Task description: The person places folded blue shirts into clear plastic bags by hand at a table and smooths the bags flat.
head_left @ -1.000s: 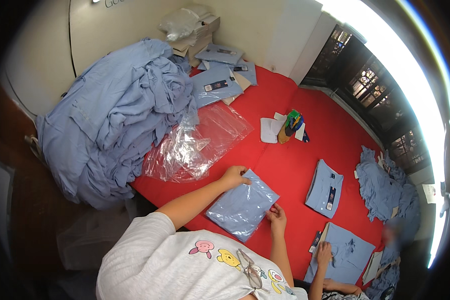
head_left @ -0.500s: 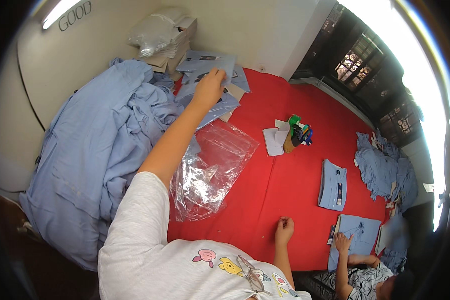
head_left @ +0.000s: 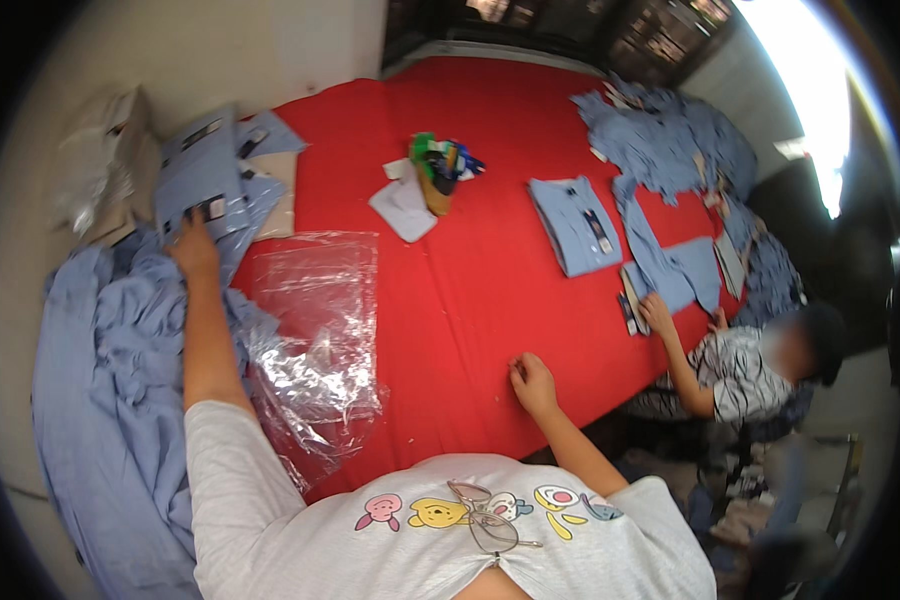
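My left arm stretches to the back left, where my left hand (head_left: 194, 248) rests on the near end of a stack of folded, bagged blue shirts (head_left: 202, 175). Its fingers look outstretched on the top one, with no grip visible. My right hand (head_left: 532, 383) hovers by the table's near edge, fingers curled in, nothing seen in them. Between my arms a clear plastic bag (head_left: 315, 300) lies spread over the red tabletop (head_left: 450, 330). Left of it is a large heap of loose blue shirts (head_left: 120, 400).
A stack of clear bags (head_left: 95, 165) stands by the wall. A holder with pens and tape (head_left: 438, 180) sits mid-table beside a white card (head_left: 403, 208). A folded shirt (head_left: 577, 228) lies right. A co-worker (head_left: 740, 370) handles another shirt (head_left: 680, 275); rumpled shirts (head_left: 660, 140) lie beyond.
The view has swung to the right. My left hand has drawn back to the near end of the bagged stack. The co-worker's shirt now has a sleeve spread out beyond it.
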{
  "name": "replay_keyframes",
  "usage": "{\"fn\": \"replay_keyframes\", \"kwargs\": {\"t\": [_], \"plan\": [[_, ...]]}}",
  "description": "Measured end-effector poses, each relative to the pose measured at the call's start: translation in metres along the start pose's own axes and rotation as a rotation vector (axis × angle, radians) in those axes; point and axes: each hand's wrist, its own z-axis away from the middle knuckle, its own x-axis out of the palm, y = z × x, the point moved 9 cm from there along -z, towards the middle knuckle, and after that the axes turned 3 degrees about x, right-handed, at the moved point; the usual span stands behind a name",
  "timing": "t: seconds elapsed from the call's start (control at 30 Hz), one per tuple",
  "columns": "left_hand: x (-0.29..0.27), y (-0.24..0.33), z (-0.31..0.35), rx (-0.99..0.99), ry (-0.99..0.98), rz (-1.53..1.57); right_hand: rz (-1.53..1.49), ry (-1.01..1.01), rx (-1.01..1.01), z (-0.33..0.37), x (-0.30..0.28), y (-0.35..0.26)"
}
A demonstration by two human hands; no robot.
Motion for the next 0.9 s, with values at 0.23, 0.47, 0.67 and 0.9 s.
{"fn": "replay_keyframes", "kwargs": {"t": [0.23,0.47,0.67,0.9], "plan": [[-0.062,0.058,0.08,0.118,0.124,0.749,-0.512,-0.168,0.206,-0.054,0.008,0.065],[-0.128,0.066,0.35,-0.181,-0.009,1.074,-1.401,0.324,0.545,-0.2,-0.037,0.213],[-0.149,0.06,0.509,-0.185,-0.04,0.803,-1.397,0.07,0.693,-0.293,-0.014,0.202],[-0.158,0.117,0.476,0.082,-0.138,0.69,-1.471,0.147,0.634,-0.269,0.001,0.195]]}}
